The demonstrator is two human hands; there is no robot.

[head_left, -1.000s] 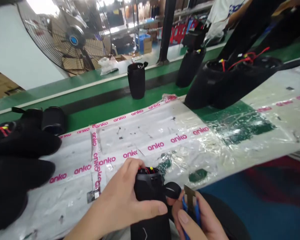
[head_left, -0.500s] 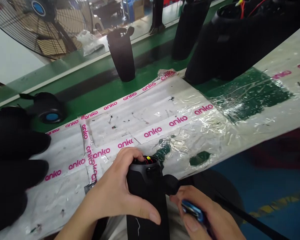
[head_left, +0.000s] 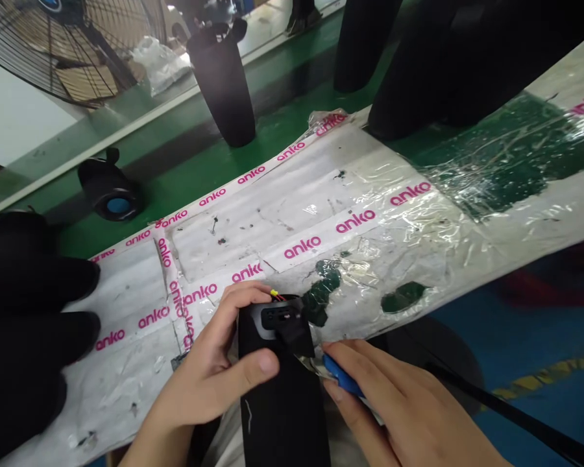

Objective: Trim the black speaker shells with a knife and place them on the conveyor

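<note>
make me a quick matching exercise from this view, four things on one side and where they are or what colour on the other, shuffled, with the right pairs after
Things
1. Blue-handled tool
2. Small wire connector
3. Fan
4. Left hand

Places and colours
a. Behind the bench, at the upper left of the view
b. Gripping the side of the black housing
c. Held in the right hand
d. Yellow, at the upper end of the housing

Right pairs: 1-c, 2-d, 3-a, 4-b
</note>
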